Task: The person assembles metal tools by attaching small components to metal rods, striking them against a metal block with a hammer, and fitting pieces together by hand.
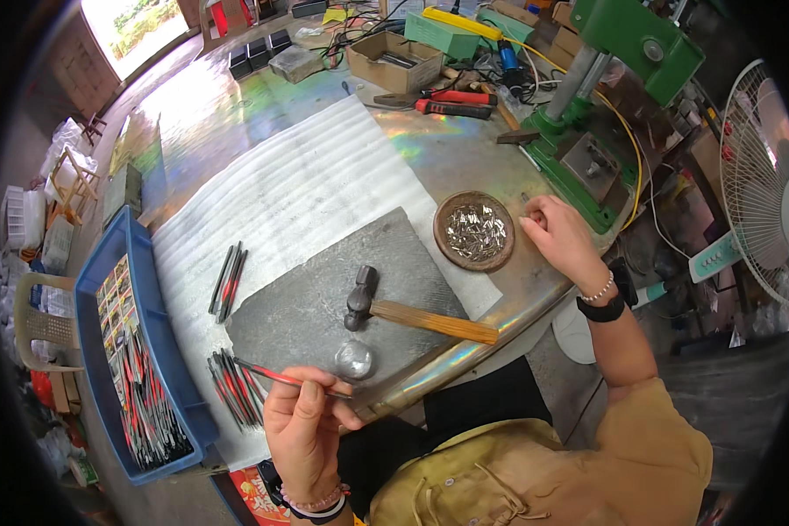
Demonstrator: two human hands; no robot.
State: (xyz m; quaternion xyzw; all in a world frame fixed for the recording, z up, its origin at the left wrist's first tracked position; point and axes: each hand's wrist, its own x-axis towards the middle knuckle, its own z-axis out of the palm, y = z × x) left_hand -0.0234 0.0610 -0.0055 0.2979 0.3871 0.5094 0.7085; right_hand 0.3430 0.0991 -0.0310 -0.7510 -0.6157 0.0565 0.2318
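Note:
My left hand (305, 430) pinches a slim red-and-black rod (276, 375) between thumb and fingers, low over the near left corner of a dark stone slab (298, 307). To the right, my right hand (559, 232) is beside a round brown bowl (438, 230) full of small shiny metal pieces (475, 235). Its fingers are curled together; whatever they hold, if anything, is too small to make out. On the slab lie a hammer (430, 321) with a wooden handle and a clear, round, glassy piece (354, 359). Similar rods (237, 390) lie in a bunch left of my left hand.
A blue crate (140, 254) at left holds many such rods; a smaller bunch (228, 280) lies on white foam sheeting (280, 175). Red-handled pliers (451, 107), a cardboard box (394, 61) and a green press (579, 131) stand farther back. A fan (758, 175) is at right.

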